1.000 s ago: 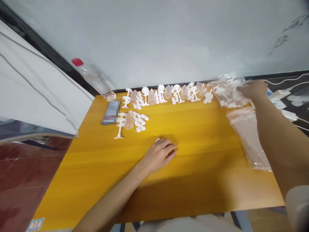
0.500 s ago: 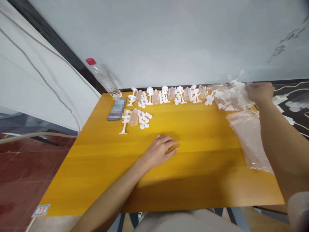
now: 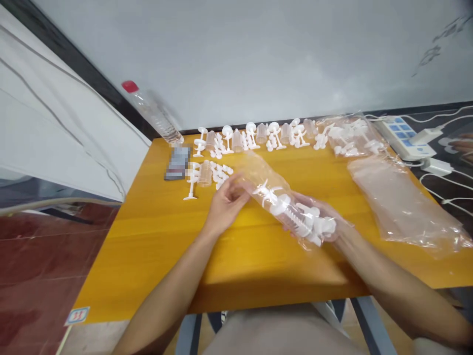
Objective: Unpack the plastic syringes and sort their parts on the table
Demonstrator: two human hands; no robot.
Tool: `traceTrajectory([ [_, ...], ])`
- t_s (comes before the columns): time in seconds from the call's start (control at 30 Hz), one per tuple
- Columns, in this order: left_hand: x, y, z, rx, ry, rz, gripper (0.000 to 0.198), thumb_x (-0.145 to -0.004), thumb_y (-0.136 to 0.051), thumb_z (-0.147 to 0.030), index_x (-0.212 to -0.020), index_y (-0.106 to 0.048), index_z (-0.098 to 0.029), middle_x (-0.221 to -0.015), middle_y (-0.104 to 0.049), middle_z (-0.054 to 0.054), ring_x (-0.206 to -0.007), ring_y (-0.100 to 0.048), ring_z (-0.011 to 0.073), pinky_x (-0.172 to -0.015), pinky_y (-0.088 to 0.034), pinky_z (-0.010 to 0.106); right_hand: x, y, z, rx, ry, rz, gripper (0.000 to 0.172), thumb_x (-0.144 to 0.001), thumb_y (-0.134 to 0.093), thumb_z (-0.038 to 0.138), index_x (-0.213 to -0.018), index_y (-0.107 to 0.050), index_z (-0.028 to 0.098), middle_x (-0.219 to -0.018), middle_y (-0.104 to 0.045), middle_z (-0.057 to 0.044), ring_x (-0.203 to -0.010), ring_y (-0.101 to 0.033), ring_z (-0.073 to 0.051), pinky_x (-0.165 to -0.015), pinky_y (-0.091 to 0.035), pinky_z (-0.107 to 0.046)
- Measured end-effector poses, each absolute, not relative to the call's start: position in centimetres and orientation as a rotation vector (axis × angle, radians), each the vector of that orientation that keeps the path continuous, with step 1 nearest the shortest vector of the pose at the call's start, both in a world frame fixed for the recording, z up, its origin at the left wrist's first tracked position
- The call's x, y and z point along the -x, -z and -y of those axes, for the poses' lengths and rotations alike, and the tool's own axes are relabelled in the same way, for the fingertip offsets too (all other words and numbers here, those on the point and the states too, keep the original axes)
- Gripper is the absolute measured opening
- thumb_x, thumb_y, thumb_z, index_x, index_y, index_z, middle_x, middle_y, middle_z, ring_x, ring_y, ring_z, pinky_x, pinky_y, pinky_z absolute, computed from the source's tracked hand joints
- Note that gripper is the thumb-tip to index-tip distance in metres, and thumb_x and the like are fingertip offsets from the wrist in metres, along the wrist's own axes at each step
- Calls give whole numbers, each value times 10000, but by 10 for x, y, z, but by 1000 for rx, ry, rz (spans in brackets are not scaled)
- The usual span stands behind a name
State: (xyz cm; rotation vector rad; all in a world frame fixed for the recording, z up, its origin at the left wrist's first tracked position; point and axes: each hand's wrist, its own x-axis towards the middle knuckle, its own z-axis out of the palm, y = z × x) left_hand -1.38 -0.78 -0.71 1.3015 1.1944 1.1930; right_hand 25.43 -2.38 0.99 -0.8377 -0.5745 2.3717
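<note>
Over the middle of the table, a clear plastic bag (image 3: 291,212) with white plastic parts and a clear ribbed cylinder inside lies slantwise between my hands. My right hand (image 3: 328,217) is wrapped round its lower right end from beneath, partly hidden by the bag. At the upper left end, my left hand (image 3: 231,195) pinches the bag's edge between thumb and fingers. Just behind my left hand lie a clear plastic cup (image 3: 205,173), a white stemmed piece (image 3: 191,185) and several small white discs (image 3: 220,172).
Along the wall runs a row of similar white stemmed pieces (image 3: 252,135) and clear cups. A filled bag (image 3: 351,135) and flat plastic bags (image 3: 402,202) lie right, near a power strip (image 3: 402,135). A bottle (image 3: 155,116) and a phone (image 3: 178,162) are left.
My right hand has come from the bag pile at the back right to the middle, bringing a filled bag. My left hand has risen off the tabletop and taken hold of the bag's end.
</note>
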Motion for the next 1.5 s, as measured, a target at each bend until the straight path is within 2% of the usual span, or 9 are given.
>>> traceTrajectory([
  [0.1,22,21,20,-1144,-1035,-1268,513,-794,-787,-583,-1067,-713,-156,-880,-724,57,-670,-672,137,-597,-560,248,-265,8,43,934,-2431,342,635,-1009,-350,655,-1296,-635,166,-1209,-733,-162,-984,-760,-294,-803,-627,-429],
  [0.3,18,32,28,-1211,-959,-1329,421,-806,-779,-523,-1036,-732,-174,-967,-739,63,-858,-698,172,-707,-578,269,-310,8,52,1156,-2236,438,908,-942,-124,815,-1221,-714,184,-1136,-742,-200,-859,-773,-285,-724,-571,-418],
  [0.47,-1,35,9,-1486,-901,-1410,351,-845,-742,-397,-1122,-748,-182,-1049,-776,84,-899,-711,187,-801,-544,296,-318,13,47,1199,-2366,493,944,-908,-163,858,-1221,-739,179,-1106,-739,-247,-727,-762,-306,-620,-551,-412],
  [0.87,2,33,12,-1401,-651,-1333,230,-848,-710,-358,-965,-584,-206,-673,-654,-40,-553,-575,114,-548,-422,227,-359,9,52,1406,-2016,759,1087,-893,2,869,-935,-795,131,-999,-747,-275,-785,-779,-325,-632,-595,-407],
  [0.93,9,31,19,-1531,-615,-1392,180,-855,-703,-344,-923,-604,-211,-713,-665,-30,-602,-586,119,-587,-438,236,-361,8,66,1560,-1643,959,1039,-906,-54,866,-970,-791,136,-961,-750,-282,-747,-775,-326,-589,-597,-387],
  [1.0,13,27,26,-1690,-604,-1496,139,-847,-721,-332,-894,-663,-216,-779,-681,-15,-657,-598,127,-634,-458,252,-354,6,84,1820,-1001,1208,844,-911,-342,848,-1160,-758,156,-996,-761,-250,-764,-771,-331,-619,-614,-404],
  [1.13,9,23,26,-2041,-644,-1621,244,-809,-791,-298,-1048,-766,-255,-984,-667,22,-825,-632,169,-770,-511,312,-317,14,102,1780,24,1744,587,-926,-673,545,-1430,-611,250,-1404,-645,-158,-1229,-664,-368,-993,-581,-531],
  [1.27,7,38,14,-2164,-690,-1442,381,-811,-822,-288,-1188,-766,-259,-1025,-612,40,-949,-636,195,-867,-543,338,-294,44,86,1497,-32,2095,438,-1036,-541,359,-1461,-583,262,-1589,-480,-96,-1538,-334,-353,-1204,-389,-610],
  [1.5,7,47,15,-2304,-810,-1255,331,-978,-643,-414,-1250,-744,-255,-1012,-651,74,-930,-626,205,-876,-529,353,-302,66,76,1525,-240,2099,465,-1080,-421,342,-1526,-529,260,-1600,-471,-49,-1563,-283,-324,-1240,-307,-624],
])
